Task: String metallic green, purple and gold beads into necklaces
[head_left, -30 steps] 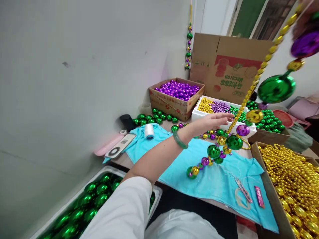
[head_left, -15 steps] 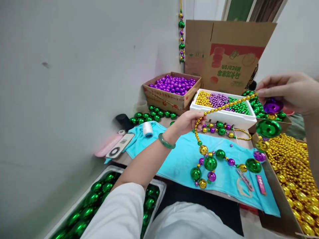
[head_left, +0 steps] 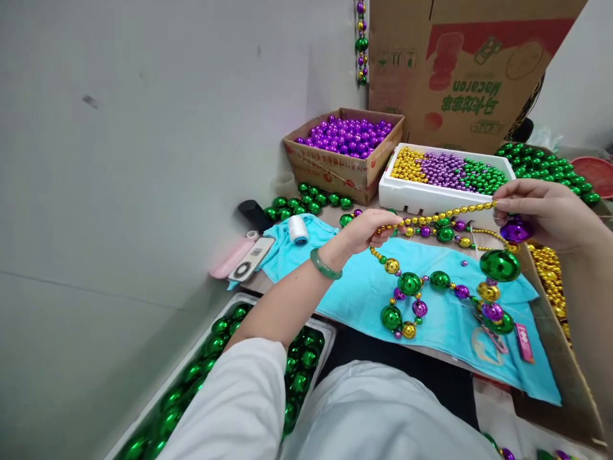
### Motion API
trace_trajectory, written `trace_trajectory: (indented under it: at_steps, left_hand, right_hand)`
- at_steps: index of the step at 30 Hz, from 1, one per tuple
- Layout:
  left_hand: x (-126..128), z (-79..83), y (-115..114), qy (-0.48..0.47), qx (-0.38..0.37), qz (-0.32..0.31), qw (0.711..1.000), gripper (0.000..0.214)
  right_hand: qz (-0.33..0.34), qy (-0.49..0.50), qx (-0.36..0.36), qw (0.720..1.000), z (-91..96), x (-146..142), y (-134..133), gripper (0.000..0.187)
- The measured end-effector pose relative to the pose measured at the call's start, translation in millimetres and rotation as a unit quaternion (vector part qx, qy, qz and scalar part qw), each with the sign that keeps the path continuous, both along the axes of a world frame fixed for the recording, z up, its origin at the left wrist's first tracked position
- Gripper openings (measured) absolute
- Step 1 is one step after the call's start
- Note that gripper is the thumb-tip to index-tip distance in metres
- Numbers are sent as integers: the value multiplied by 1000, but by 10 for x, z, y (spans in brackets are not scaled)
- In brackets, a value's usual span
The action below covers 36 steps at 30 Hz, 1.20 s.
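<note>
Between my hands stretches the small gold-bead section of a bead necklace (head_left: 453, 212). My left hand (head_left: 371, 231), with a green bangle at the wrist, pinches this section at its left end. My right hand (head_left: 543, 207) pinches the other end, and larger purple, green and gold beads hang below it. The rest of the strand loops down onto a turquoise towel (head_left: 345, 297), with green, gold and purple balls lying in a small ring. Behind my left hand, a second beaded strand (head_left: 445, 234) lies along the towel's far edge.
A carton of purple beads (head_left: 330, 163) and a white foam box (head_left: 412, 193) of small beads stand at the back. Green balls fill a tray (head_left: 330, 338) at lower left. A thread spool (head_left: 297, 229) and a pink packet (head_left: 523, 343) lie on the towel.
The camera view has shifted, so the table things sit higher. My right hand has come lower, and the gold-bead section now runs nearly level between my hands. Both hands keep their hold.
</note>
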<state>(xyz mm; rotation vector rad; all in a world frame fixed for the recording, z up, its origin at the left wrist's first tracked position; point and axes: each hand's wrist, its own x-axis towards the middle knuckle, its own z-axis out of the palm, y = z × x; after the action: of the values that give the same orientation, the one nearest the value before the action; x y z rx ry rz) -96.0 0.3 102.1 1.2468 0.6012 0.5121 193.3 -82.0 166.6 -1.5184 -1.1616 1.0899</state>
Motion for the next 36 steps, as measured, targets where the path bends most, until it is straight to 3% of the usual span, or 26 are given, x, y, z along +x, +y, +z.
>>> trace_trajectory:
  at_steps: [4, 8, 12, 16, 19, 23, 27, 36]
  left_hand:
    - [-2, -51, 32, 32, 29, -14, 999, 39]
    - [-72, -127, 117, -30, 13, 47, 998, 32]
    - [-149, -173, 162, -72, -18, 100, 992, 23]
    - [-177, -280, 197, -51, -14, 140, 989, 20]
    - [-201, -392, 250, -42, -18, 174, 984, 20]
    - [-253, -509, 315, -47, -48, 200, 977, 20]
    - [-297, -610, 354, -42, -70, 213, 974, 19]
    - [-224, -769, 392, -28, -78, 223, 971, 22]
  right_hand:
    - [35, 21, 11, 999, 35, -80, -53, 26]
    - [82, 6, -18, 996, -77, -158, -97, 30]
    - [173, -15, -100, 980, -406, -229, -81, 41]
    - [283, -16, -180, 942, -814, -273, -45, 53]
    - [318, -79, -194, 924, -1052, -286, -28, 42]
    - [274, -88, -187, 939, -1214, -308, -33, 42]
    - [207, -20, -193, 959, -1273, -321, -54, 51]
    - [153, 104, -160, 970, -1369, -263, -75, 41]
